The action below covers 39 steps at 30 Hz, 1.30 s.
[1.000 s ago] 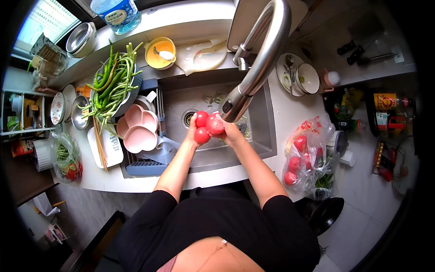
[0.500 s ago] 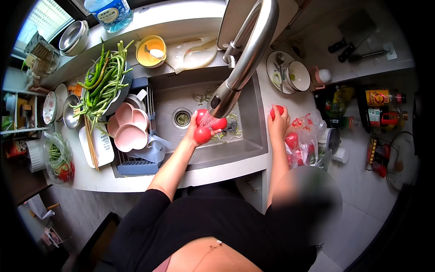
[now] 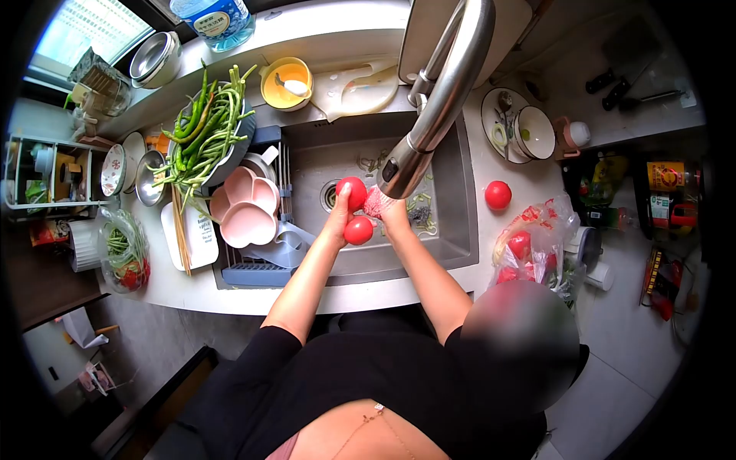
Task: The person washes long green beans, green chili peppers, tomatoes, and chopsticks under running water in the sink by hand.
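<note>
Over the sink (image 3: 345,264), my left hand (image 3: 336,222) is closed around red tomatoes, one round tomato (image 3: 352,193) above and a smaller tomato (image 3: 358,230) below. My right hand (image 3: 395,216) is up against them, its fingers around another tomato (image 3: 376,202) that has water spraying over it. The metal faucet head (image 3: 399,175) hangs just above and hides part of the right fingers. On the counter right of the sink, a single tomato (image 3: 497,195) sits apart from both hands.
A plastic bag (image 3: 537,238) of tomatoes lies on the right counter, below a plate with a bowl (image 3: 534,132). Left of the sink stand a dish rack (image 3: 257,276), a pink sectioned dish (image 3: 245,207) and a basin of green beans and peppers (image 3: 203,138). Vegetable scraps (image 3: 422,215) lie in the sink.
My right hand has let go of a tomato on the right counter and moved left over the sink to the tomatoes. The whole view has shifted slightly.
</note>
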Motion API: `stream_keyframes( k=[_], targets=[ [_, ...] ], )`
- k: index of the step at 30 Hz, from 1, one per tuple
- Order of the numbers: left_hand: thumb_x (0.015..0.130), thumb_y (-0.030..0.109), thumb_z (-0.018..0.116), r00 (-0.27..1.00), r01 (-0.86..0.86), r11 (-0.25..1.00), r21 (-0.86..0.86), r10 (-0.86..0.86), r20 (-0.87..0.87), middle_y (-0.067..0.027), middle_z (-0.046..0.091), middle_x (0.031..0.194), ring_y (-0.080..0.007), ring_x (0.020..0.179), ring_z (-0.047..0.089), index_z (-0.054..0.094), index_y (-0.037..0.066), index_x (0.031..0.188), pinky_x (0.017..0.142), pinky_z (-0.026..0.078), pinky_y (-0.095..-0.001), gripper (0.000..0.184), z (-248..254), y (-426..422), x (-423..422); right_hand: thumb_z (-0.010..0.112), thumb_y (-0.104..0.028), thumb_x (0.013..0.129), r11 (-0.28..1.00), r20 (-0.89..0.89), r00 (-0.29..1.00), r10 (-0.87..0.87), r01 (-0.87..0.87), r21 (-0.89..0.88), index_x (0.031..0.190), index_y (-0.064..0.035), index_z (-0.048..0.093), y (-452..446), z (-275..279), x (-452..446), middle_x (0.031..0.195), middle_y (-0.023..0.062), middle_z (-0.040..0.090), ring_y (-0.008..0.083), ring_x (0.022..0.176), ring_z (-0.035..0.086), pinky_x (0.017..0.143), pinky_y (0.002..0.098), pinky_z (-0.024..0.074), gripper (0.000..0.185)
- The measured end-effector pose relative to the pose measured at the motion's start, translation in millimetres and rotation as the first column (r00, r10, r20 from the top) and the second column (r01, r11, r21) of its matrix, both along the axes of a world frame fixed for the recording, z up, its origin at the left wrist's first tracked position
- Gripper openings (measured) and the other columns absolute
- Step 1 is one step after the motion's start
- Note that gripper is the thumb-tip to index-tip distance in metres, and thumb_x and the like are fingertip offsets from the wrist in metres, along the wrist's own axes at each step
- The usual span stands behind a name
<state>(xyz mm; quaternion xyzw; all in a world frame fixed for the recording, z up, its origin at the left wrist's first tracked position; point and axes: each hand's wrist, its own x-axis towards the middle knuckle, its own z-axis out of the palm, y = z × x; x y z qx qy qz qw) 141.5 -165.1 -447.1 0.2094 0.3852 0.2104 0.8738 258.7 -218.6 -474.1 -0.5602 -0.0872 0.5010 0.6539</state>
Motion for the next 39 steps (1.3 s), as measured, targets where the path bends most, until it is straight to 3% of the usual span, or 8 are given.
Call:
stream_keyframes(
  k=[5,12,15,20,27,31,35,39],
  targets=[
    [0.08,0.043,0.065,0.931,-0.179,0.936,0.302,0.261,-0.254,-0.0064,0.052,0.102,-0.017,0.089,0.054,0.041,0.007,0.116,0.07,0.05,-0.0325,0.056,-2,-1,-7,0.048,-0.041,0.089,0.975,-0.521,0.826,-0.217,0.156,-0.159,0.088,-0.0059,0.053,16,-1,4,0.075,0.0057,0.058,0.0219,0.072,0.059,0.064,0.037,0.0513,0.036],
    [0.077,0.032,0.072,0.824,-0.304,0.869,0.392,0.446,-0.35,-0.0069,0.052,0.098,-0.0152,0.086,0.053,0.04,0.007,0.11,0.079,0.045,-0.0296,0.053,-10,9,22,0.052,-0.02,0.088,0.911,0.048,0.912,0.407,-0.402,-0.094,0.111,0.0006,0.046,-32,3,16,0.093,0.0109,0.059,0.0155,0.064,0.061,0.062,0.0266,0.0485,0.031],
    [0.077,0.031,0.071,0.845,-0.291,0.821,0.49,0.461,-0.27,-0.0078,0.05,0.099,-0.0153,0.086,0.052,0.038,0.006,0.115,0.08,0.044,-0.0297,0.057,18,-6,43,0.054,-0.026,0.089,0.926,0.425,0.826,0.37,-0.366,-0.095,0.126,-0.0012,0.033,-25,-15,-3,0.114,0.0165,0.054,0.0221,0.098,0.057,0.083,0.0314,0.0456,0.05],
    [0.074,0.025,0.072,0.904,0.003,0.69,0.723,0.307,-0.297,-0.012,0.048,0.113,-0.0214,0.101,0.051,0.033,0.004,0.126,0.089,0.041,-0.0328,0.068,21,-14,39,0.031,-0.041,0.095,0.909,-0.055,0.924,0.379,-0.382,-0.168,0.116,-0.0034,0.045,-34,18,8,0.099,0.0156,0.059,0.0249,0.08,0.062,0.072,0.0354,0.0512,0.045],
    [0.069,0.028,0.076,0.934,0.152,0.509,0.847,0.205,-0.291,-0.0131,0.053,0.106,-0.0253,0.098,0.054,0.038,0.004,0.122,0.088,0.042,-0.0338,0.07,21,-7,28,0.036,-0.057,0.089,0.797,-0.609,0.594,0.526,-0.595,0.108,0.112,-0.0077,0.049,-29,33,25,0.087,0.0133,0.059,0.0271,0.069,0.062,0.052,0.0403,0.0541,0.056],
    [0.081,0.029,0.066,0.847,-0.225,0.858,0.462,0.407,-0.343,-0.0099,0.053,0.105,-0.0192,0.093,0.052,0.043,0.001,0.114,0.084,0.043,-0.032,0.048,29,10,43,0.04,-0.052,0.089,0.954,0.177,0.938,0.299,-0.295,-0.05,0.119,-0.0037,0.047,-1,23,-15,0.109,0.0173,0.058,0.0289,0.092,0.06,0.077,0.0402,0.0484,0.058],
    [0.083,0.036,0.063,0.96,-0.276,0.933,-0.232,0.254,-0.118,-0.0056,0.056,0.084,-0.015,0.076,0.055,0.053,0.005,0.095,0.07,0.047,-0.0298,0.034,-57,25,32,0.038,-0.05,0.09,0.664,0.531,0.435,0.727,-0.247,-0.706,0.114,-0.0012,0.05,-4,94,-22,0.11,0.0268,0.056,0.0413,0.101,0.055,0.085,0.0432,0.0424,0.056],
    [0.08,0.036,0.067,0.887,-0.32,0.908,0.269,0.387,-0.252,-0.0084,0.052,0.097,-0.0156,0.083,0.053,0.042,0.004,0.112,0.075,0.046,-0.0301,0.052,6,4,32,0.041,-0.054,0.087,0.735,0.521,0.522,0.675,-0.419,-0.533,0.124,-0.0047,0.043,-13,45,-9,0.106,0.0282,0.056,0.0424,0.099,0.054,0.084,0.0438,0.0429,0.062]
  ],
)
